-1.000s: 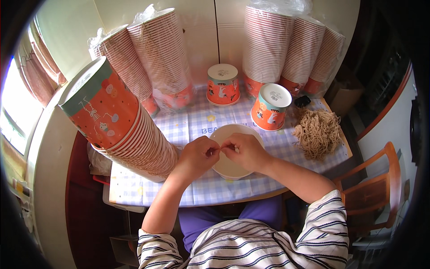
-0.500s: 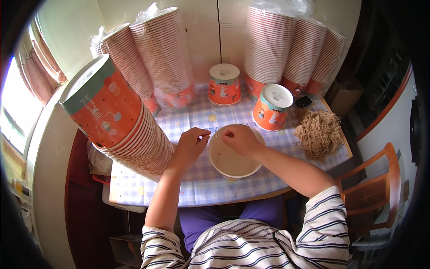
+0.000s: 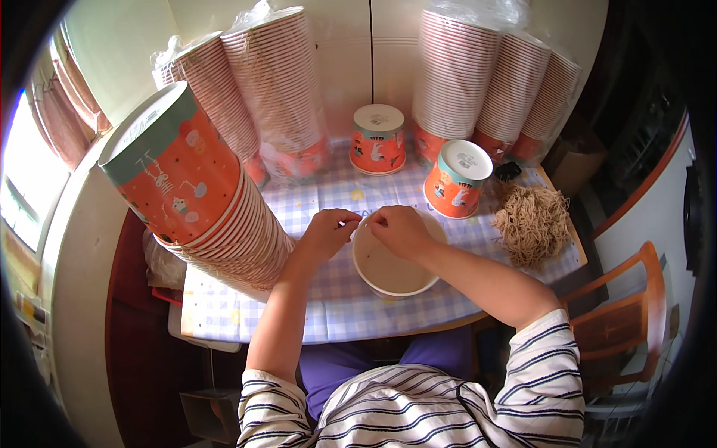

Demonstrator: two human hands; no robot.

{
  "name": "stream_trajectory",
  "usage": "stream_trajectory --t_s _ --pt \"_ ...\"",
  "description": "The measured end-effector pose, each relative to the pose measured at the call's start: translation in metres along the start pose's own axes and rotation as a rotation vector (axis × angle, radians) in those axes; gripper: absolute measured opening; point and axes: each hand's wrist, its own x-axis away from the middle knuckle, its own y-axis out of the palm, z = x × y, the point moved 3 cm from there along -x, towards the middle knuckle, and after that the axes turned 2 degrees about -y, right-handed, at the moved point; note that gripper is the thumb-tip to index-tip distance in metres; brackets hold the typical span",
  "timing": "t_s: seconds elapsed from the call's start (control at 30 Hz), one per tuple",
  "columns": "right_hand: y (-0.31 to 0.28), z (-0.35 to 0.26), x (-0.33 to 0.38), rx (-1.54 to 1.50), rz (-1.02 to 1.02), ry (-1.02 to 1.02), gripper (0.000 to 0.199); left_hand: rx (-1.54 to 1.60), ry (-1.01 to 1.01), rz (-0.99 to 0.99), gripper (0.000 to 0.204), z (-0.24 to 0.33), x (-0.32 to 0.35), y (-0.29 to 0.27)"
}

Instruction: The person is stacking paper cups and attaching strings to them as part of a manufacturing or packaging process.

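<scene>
An open paper tub [image 3: 396, 275], white inside, stands upright before me on the table. My left hand [image 3: 331, 230] is at its far left rim, thumb and fingertips pinched together. My right hand [image 3: 401, 231] reaches over the tub's opening, its fingertips also pinched and close to the left ones. Whatever thin thing the two hands may hold is too small to make out. Two orange and green paper tubs, a far one [image 3: 379, 145] and a nearer one [image 3: 457, 183], stand upside down beyond my hands. On the right lies a loose heap of beige strings [image 3: 532, 224].
A tall leaning stack of upside-down tubs [image 3: 190, 187] rises beside my left forearm. Plastic-wrapped tub stacks stand at the back left [image 3: 272, 89] and back right [image 3: 455, 71]. A checked cloth [image 3: 328, 310] covers the table; a wooden chair [image 3: 624, 313] is to the right.
My left hand has moved slightly right and up, so the pinched fingertips of both hands are closer together. The tubs and strings stay in place.
</scene>
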Motion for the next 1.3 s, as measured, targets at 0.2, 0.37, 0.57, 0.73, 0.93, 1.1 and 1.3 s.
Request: stream_trajectory --t_s 0.2,0.37,0.57,0.73,0.93,1.1,1.3 --pt "0.001 -0.001 -0.002 0.029 -0.029 0.009 0.023 -0.027 -0.032 -0.023 0.022 0.003 -0.001 0.0" --pt "0.003 -0.001 -0.002 0.028 -0.02 0.037 0.023 -0.019 -0.046 -0.054 0.023 0.0 -0.002 0.0" --pt "0.004 0.0 -0.003 -0.006 -0.012 0.045 0.022 0.008 -0.077 -0.144 0.024 -0.002 -0.006 0.002" --pt "0.006 0.0 -0.002 -0.054 -0.015 0.042 0.022 0.017 -0.048 -0.178 0.022 0.003 -0.004 0.0" --pt "-0.009 -0.003 0.002 -0.169 -0.112 0.0 0.021 -0.101 -0.096 -0.108 0.019 0.009 0.012 0.005" --pt "-0.05 -0.017 0.029 -0.133 -0.233 0.178 0.026 0.577 -0.343 -0.131 0.011 -0.016 0.031 0.016" --pt "-0.055 -0.068 0.115 0.035 -0.22 -0.233 0.017 1.03 -0.473 -0.166 0.013 -0.022 0.074 0.031"
